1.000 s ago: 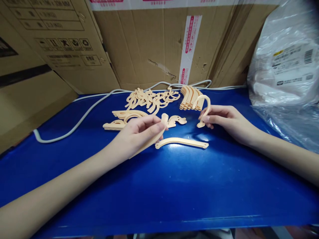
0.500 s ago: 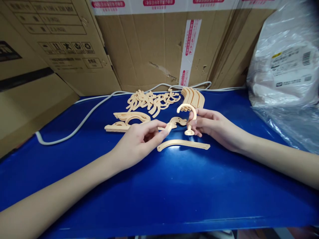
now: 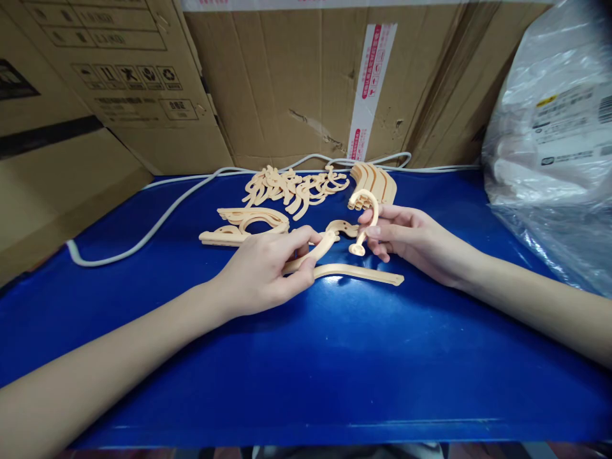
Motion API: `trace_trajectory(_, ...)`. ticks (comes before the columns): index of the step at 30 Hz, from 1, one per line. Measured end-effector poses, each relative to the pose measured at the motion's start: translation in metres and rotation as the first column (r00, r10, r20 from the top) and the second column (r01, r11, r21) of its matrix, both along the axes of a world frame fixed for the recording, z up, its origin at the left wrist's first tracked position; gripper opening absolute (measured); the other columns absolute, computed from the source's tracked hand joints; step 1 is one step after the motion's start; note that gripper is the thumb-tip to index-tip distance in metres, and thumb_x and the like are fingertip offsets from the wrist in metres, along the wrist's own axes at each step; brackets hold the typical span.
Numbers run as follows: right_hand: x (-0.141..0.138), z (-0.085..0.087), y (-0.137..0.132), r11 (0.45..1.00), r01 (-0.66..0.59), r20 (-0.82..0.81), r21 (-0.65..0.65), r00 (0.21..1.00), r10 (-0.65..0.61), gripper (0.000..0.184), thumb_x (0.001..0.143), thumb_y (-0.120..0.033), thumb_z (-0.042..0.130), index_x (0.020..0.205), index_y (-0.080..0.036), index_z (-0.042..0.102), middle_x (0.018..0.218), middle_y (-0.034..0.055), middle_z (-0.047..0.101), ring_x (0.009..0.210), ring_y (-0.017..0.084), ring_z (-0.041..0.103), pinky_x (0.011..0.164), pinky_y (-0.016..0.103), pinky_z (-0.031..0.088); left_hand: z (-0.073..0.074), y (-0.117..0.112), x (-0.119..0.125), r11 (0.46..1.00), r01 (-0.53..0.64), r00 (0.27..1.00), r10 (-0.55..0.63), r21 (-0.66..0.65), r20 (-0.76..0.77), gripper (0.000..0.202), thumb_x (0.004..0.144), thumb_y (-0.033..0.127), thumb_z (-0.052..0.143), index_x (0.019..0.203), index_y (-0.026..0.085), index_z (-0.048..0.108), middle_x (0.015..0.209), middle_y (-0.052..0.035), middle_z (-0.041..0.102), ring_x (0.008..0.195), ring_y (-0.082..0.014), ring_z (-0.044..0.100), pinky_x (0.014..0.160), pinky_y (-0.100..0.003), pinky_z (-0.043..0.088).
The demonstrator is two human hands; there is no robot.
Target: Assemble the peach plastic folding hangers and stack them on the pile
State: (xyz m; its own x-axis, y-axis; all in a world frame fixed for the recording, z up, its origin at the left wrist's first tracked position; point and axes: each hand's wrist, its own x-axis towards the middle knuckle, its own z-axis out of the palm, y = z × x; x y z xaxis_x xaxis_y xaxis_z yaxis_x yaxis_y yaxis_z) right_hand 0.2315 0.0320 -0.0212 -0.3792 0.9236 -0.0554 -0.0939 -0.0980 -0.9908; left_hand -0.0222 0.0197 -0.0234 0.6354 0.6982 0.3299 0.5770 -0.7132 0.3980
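Observation:
My right hand pinches a beige plastic hanger hook, its curve upward and its flat round foot pointing down to the left. In my left hand a curved beige hanger arm is gripped between thumb and fingers, its holed end toward the hook. A gap separates the two pieces. Another long hanger arm lies on the blue table below them, its left end hidden by my left hand. Behind my fingers lies one more curved piece, partly covered.
Farther back are a heap of loose hooks and a stack of hanger arms. Folded hanger pieces lie left of centre. A white cable runs along cardboard boxes. Plastic-wrapped goods stand at the right.
The hanger arm in my left hand has swung so that its length shows. The hook in my right hand has tilted, its foot shifting left. The view has dipped slightly.

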Motion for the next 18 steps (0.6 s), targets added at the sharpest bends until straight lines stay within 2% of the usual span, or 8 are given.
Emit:
trace_trajectory(7,0.003,-0.002,0.003,1.000,0.001,0.001,-0.016,1.000,-0.001,0.037,0.072,-0.028,0.083,0.099,-0.019,0.059,0.067,-0.0032,0.064,0.055,0.009,0.053,0.053,0.023,0.042,0.004,0.002,0.002,0.993,0.107,0.994,-0.105,0.050,-0.034,0.021,0.092,0.025,0.046,0.104,0.019,0.062,0.059,0.0066,0.048,0.053,-0.0108,0.041,0.056,-0.025,0.031)
trace_trajectory(13,0.002,-0.001,0.003,1.000,-0.003,-0.026,-0.025,1.000,0.003,0.036,0.073,-0.026,0.082,0.100,-0.019,0.059,0.070,-0.0036,0.063,0.058,0.009,0.053,0.053,0.022,0.042,0.002,-0.004,0.003,0.984,0.164,0.986,-0.161,0.073,-0.039,0.019,0.090,0.023,0.045,0.099,0.019,0.061,0.055,0.0080,0.049,0.046,-0.0097,0.038,0.053,-0.026,0.029)
trace_trajectory(16,0.001,0.000,0.001,1.000,-0.007,-0.034,-0.023,0.999,0.006,0.032,0.073,-0.024,0.081,0.096,-0.019,0.060,0.070,-0.0038,0.063,0.057,0.008,0.051,0.054,0.022,0.042,0.004,-0.004,-0.001,0.985,0.121,0.992,-0.115,0.127,-0.052,0.016,0.088,0.023,0.041,0.088,0.020,0.057,0.057,0.0062,0.051,0.047,-0.0107,0.041,0.052,-0.026,0.027)
trace_trajectory(18,0.002,0.000,0.001,1.000,-0.005,-0.035,-0.020,0.999,0.005,0.032,0.073,-0.024,0.081,0.096,-0.019,0.060,0.070,-0.0039,0.063,0.057,0.008,0.051,0.054,0.023,0.041,0.011,0.002,-0.008,0.985,0.004,0.998,0.006,0.175,-0.062,0.012,0.086,0.027,0.044,0.078,0.022,0.050,0.057,0.0052,0.047,0.047,-0.0120,0.040,0.051,-0.028,0.024)
